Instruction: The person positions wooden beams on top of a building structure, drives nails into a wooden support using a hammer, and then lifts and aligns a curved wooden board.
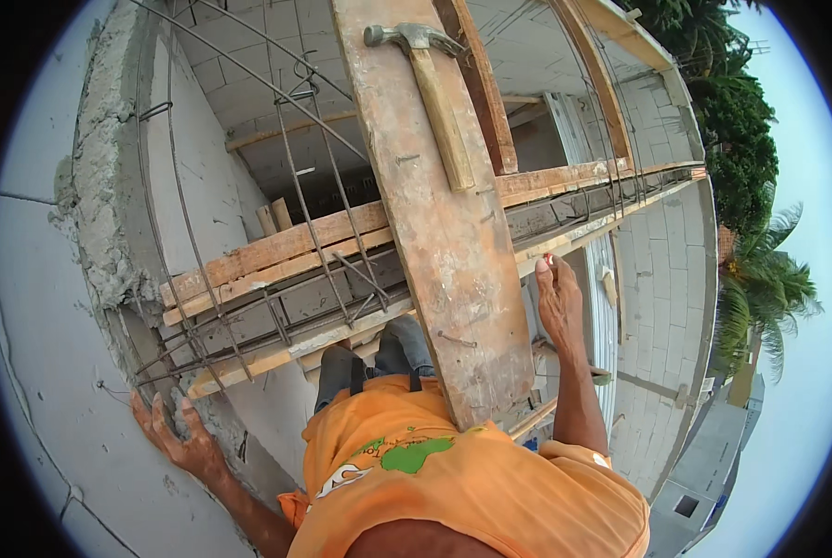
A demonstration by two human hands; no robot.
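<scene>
My left hand [181, 441] rests with fingers spread against the grey block wall [53, 307], close to the end of a timber form board. On the right, the fingers of my right hand [559, 299] are pinched together around a small red and white thing, too small to name, above the long form board [574, 223]. Between my hands a wide, stained plank [467, 279] lies across the timber forms. A claw hammer [442, 121] with a wooden handle lies on its far part. A bent nail [457, 339] and several other nails are on the plank too.
Steel reinforcing bars [290, 177] stand and cross left of the plank. Rough concrete [104, 214] edges the left wall. Timber boards [286, 246] run across the beam form. Below are room spaces walled with light blocks [658, 307]; trees [737, 121] stand at the right.
</scene>
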